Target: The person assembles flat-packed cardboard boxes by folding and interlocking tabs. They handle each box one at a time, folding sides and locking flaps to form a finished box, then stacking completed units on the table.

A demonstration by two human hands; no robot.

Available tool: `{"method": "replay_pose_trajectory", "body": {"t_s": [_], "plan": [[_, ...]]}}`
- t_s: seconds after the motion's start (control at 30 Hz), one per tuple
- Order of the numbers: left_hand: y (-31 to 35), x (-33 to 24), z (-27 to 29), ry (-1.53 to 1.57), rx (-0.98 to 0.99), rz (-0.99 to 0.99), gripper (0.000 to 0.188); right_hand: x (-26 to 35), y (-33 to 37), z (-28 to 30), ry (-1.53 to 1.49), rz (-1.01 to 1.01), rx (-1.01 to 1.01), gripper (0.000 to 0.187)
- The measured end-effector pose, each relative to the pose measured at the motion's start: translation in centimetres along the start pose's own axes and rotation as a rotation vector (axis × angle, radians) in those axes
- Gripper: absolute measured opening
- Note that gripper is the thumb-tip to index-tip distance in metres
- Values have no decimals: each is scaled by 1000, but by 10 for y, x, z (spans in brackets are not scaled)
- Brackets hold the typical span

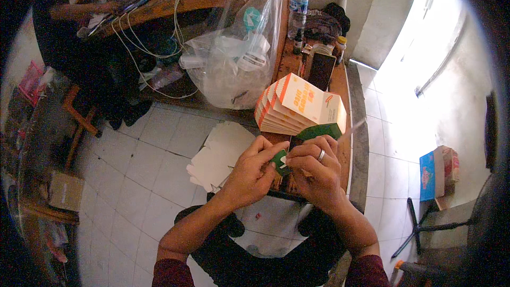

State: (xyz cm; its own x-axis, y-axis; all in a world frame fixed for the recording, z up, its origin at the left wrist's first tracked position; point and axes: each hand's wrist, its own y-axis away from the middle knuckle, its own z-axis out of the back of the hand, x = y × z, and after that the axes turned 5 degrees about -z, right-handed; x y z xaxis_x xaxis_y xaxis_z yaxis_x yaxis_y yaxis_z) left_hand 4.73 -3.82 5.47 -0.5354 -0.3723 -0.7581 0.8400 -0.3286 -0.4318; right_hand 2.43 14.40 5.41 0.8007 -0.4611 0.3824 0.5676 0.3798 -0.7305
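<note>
Between my two hands is a small green card-like piece (280,160) with a white patch on it. My left hand (248,174) pinches it between thumb and fingers. Closed at its right edge, by the white patch, is my right hand (317,169), which wears a ring; its fingertips are partly hidden. Just beyond my hands, a row of nested cream cartons (300,103) with orange print and scalloped edges rests on the wooden bench, a green panel (321,131) showing at the near end. Flat white card blanks (220,154) lie left of my hands.
A clear plastic bag (228,69) hangs beyond on the left. At the bench's far end stand a water bottle (298,8), a phone (320,72) and a dark cap (332,18). Another person's arm (79,10) is at the upper left. A blue box (431,175) sits right.
</note>
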Motion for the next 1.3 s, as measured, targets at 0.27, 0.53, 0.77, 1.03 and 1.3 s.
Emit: {"method": "replay_pose_trajectory", "body": {"t_s": [0.27, 0.53, 0.77, 1.03, 1.3], "plan": [[6, 4, 2, -48, 101, -37, 46, 10, -1, 4, 25, -5, 81, 18], [7, 1, 1, -102, 150, -60, 48, 11, -1, 3, -23, 9, 78, 16], [12, 2, -4, -152, 107, -178, 55, 10, -4, 5, 6, -20, 39, 14], [9, -4, 4, -13, 69, 30, 33, 13, -4, 8, -57, -86, 43, 13], [10, -1, -6, 44, -54, -29, 18, 15, 4, 11, -19, -210, 104, 13]]}}
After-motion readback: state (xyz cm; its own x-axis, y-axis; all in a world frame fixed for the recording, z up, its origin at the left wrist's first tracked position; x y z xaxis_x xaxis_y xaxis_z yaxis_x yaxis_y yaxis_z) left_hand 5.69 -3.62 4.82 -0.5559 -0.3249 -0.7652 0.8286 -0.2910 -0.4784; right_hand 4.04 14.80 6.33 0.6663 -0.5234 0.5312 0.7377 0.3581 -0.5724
